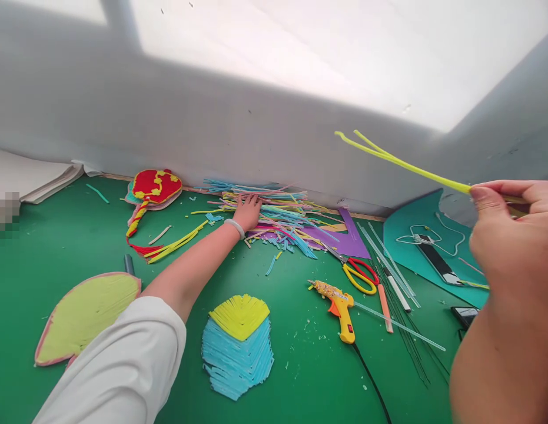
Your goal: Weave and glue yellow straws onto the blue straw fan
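My right hand (512, 218), raised at the right, pinches a few long yellow pipe cleaners (415, 171) whose free ends point left and fork apart. Across the table, my left hand (248, 212) rests with fingers spread on a heap of blue, pink and yellow pipe cleaners (282, 217). It wears a white band at the wrist. Nearest me lies a flat panel (238, 353) covered in rows of blue stems, with a yellow fan-shaped top (241, 317). Left of it is a yellow-green leaf-like piece (88, 315) with a pink edge, partly behind my sleeve.
A yellow hot glue gun (342, 306) with a clear stick and black cord lies right of the panel. Behind it are scissors (359, 275), glue sticks (395, 268) and thin wires. A red fan (156, 187) with a tassel sits back left. A white wall bounds the green table.
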`<state>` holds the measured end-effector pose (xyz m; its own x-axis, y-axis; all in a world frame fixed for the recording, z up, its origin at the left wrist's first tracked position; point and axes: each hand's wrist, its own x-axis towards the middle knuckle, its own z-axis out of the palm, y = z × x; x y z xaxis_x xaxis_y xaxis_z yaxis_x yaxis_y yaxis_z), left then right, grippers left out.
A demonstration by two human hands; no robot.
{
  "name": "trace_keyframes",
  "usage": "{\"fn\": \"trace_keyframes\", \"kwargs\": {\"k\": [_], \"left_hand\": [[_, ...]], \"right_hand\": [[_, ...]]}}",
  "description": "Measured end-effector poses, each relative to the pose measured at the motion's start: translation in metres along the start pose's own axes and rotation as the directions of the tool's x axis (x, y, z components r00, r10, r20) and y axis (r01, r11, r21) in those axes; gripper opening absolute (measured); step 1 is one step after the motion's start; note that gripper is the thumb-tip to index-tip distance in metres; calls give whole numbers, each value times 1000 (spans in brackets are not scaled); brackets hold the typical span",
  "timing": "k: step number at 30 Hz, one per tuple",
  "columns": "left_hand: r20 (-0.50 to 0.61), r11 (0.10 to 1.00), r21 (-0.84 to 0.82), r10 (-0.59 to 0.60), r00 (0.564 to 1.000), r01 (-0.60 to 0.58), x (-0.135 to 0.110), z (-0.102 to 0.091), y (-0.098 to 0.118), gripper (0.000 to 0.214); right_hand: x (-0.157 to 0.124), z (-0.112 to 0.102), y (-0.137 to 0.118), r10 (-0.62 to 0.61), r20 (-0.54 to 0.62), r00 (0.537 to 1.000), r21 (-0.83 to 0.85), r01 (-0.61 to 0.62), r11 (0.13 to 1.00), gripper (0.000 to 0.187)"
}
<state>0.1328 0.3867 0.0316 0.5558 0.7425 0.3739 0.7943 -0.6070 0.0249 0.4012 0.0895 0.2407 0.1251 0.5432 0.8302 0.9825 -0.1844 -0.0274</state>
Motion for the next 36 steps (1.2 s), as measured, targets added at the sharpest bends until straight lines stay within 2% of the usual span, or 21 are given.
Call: {"fn": "trace_keyframes", "kwargs": {"k": [2, 3, 4, 5, 7, 10, 12, 14, 17, 19, 21, 23, 25, 28, 31, 33, 36], "left_hand": [[15, 999, -32, 8, 1000, -7, -7, -11, 1, 38], [23, 999, -49, 13, 1000, -12, -13, -18, 1, 38], [31, 998, -66, 18, 999, -16, -22, -26, 3, 38], [40, 997, -81, 20, 999, -17, -35, -34, 5, 39], [63, 994, -107, 19, 998, -12, -68, -53, 11, 38], [109, 989, -149, 37, 993, -20, -131, -80, 21, 44], [122, 984, -179, 40, 992, -18, -172, -98, 26, 44], [110, 979, -202, 12, 994, 10, -207, -114, 30, 43], [37, 966, -245, -68, 997, 75, -243, -133, 32, 39], [-132, 918, -384, -164, 978, 102, -255, -140, 34, 32], [-301, 889, -454, -215, 929, 58, -260, -143, 38, 29], [-437, 914, -406, -172, 883, -23, -261, -143, 43, 34], [-522, 956, -268, -44, 852, -115, -261, -142, 47, 45], [-534, 975, -82, 133, 835, -208, -267, -141, 51, 54], [-440, 972, -86, 161, 884, -219, -274, -138, 52, 53], [-402, 966, -138, 147, 904, -219, -275, -134, 50, 44], [-417, 958, -190, 120, 901, -215, -273, -128, 45, 27]], "right_hand": [[-12, 3, -19, 188, -38, 981, -37, -190, 981, 39], [-21, 7, -30, 212, -4, 977, -19, -212, 977, 37], [-32, 11, -41, 248, -39, 968, 20, -247, 969, 37], [-44, 18, -52, 274, -22, 962, 78, -271, 959, 37], [-72, 35, -71, 330, 66, 942, 204, -336, 920, 39], [-108, 69, -92, 395, 231, 889, 341, -454, 823, 39], [-121, 93, -100, 394, 290, 872, 352, -480, 804, 39], [-126, 111, -106, 391, 284, 876, 335, -473, 815, 39], [-127, 115, -114, 413, 194, 890, 282, -454, 846, 39], [-130, 105, -123, 417, 117, 901, 276, -433, 858, 41], [-138, 88, -136, 413, 81, 907, 334, -415, 846, 43], [-150, 72, -150, 387, 130, 913, 434, -403, 806, 43], [-163, 62, -163, 290, 244, 925, 530, -378, 759, 41], [-180, 58, -174, 64, 347, 936, 668, -294, 683, 33], [-189, 61, -176, -99, 335, 937, 762, -208, 613, 27], [-192, 64, -174, -130, 330, 935, 775, -190, 603, 24], [-190, 69, -163, -67, 345, 936, 718, -217, 661, 23]]}}
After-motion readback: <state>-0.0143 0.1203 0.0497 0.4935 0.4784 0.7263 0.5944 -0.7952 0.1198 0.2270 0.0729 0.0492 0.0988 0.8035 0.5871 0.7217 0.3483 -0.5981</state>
